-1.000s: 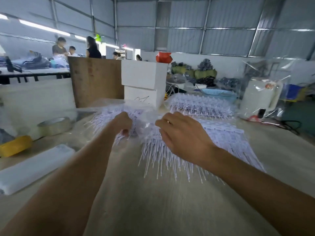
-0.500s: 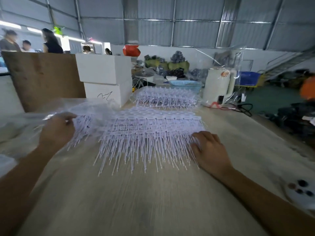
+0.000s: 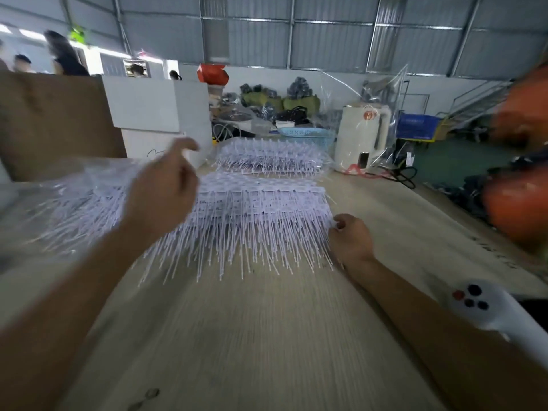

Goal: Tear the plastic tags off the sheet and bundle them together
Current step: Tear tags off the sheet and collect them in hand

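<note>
A wide sheet of white plastic tags (image 3: 261, 215) lies flat on the table, its thin stems fanning toward me. My right hand (image 3: 350, 238) rests at the sheet's right edge, fingers curled and pinching the outermost tags. My left hand (image 3: 163, 191) is raised over the sheet's left part, blurred, fingers loosely spread and holding nothing. To the left lies a clear plastic bag with more tags (image 3: 74, 203). A second pile of tags (image 3: 269, 158) sits farther back.
A brown board (image 3: 53, 123) and white boxes (image 3: 154, 114) stand at the back left. A white kettle (image 3: 361, 137) in plastic wrap and a blue basket (image 3: 308, 134) stand behind the tags. A white controller (image 3: 480, 307) lies at the right. The wooden table (image 3: 267, 336) stretches toward me.
My left hand let go of the plastic bag and rose over the sheet's left part. My right hand stayed at the sheet's right edge. The view shifted slightly right.
</note>
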Available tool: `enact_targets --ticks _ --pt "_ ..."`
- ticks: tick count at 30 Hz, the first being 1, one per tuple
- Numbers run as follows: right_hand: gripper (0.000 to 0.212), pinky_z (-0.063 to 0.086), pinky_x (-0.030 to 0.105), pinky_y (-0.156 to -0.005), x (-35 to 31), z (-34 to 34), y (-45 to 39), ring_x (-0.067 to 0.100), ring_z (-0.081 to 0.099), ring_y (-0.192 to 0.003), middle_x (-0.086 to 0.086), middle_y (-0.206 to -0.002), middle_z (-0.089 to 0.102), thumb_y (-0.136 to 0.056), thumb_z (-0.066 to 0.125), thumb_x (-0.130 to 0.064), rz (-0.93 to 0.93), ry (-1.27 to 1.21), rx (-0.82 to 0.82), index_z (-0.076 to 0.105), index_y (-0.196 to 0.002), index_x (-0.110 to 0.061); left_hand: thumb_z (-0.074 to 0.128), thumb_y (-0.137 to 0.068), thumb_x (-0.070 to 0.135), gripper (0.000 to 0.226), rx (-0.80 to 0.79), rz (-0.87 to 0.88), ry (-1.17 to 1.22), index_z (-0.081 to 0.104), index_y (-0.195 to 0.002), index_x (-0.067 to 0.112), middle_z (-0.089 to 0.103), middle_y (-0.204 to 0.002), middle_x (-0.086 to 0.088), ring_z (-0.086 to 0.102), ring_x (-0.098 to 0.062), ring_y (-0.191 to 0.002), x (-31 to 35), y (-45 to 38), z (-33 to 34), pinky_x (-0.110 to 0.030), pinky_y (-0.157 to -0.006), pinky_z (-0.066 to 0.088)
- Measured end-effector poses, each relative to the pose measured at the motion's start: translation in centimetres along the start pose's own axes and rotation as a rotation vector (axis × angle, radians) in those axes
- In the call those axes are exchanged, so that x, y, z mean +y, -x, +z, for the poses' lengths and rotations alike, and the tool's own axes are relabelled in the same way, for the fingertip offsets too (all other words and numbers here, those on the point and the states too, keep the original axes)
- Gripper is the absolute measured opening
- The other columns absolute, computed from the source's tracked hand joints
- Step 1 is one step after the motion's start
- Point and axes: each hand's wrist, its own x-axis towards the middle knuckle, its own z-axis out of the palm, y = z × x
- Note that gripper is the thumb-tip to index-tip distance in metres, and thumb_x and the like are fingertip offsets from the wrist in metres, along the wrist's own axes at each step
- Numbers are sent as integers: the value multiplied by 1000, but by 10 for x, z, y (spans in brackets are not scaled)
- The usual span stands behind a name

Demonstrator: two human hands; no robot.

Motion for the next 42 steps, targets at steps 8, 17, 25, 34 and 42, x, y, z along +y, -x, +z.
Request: enact_targets --ticks 8,17,25,34,42 --pt "25 49 36 -69 15 7 -24 28 65 -77 13 -74 66 -93 53 -12 9 -8 59 68 -74 -5 54 -99 26 36 -356 -296 -360 55 -129 8 57 -128 -21 54 -42 -118 -42 51 37 -55 -91 49" --pt "21 53 36 -85 30 6 -42 32 69 -93 8 -94 76 -89 59 -10 -45 -27 100 70 -79 -25 52 -98 19 27 -266 -528 -347 71 -104 0 68 -105 -27 65 -43 -98 -73 42 33 -44 -92 52" --pt "20 46 29 -82 29 11 -41 23 63 -91 2 -91 67 -91 57 -2 -85 -224 177 66 -92 -19 59 -95 18 20 -178 -667 -168 79 -94 11 74 -115 -13 66 -38 -111 -89 44 25 -44 -102 51" --pt "27 46 31 -74 18 8 -28 18 55 -78 3 -89 62 -93 52 12 -390 -337 241 58 -95 -14 53 -97 20 26 -179 -681 -121 75 -102 8 73 -109 -19 65 -40 -108 -88 46 30 -43 -97 49" --pt "18 54 40 -71 17 9 -26 28 67 -79 2 -87 65 -95 58 -2 -353 -358 172 53 -95 -19 70 -92 36 32 -182 -667 -58 73 -109 9 71 -112 -18 66 -37 -106 -84 46 29 -41 -96 50"
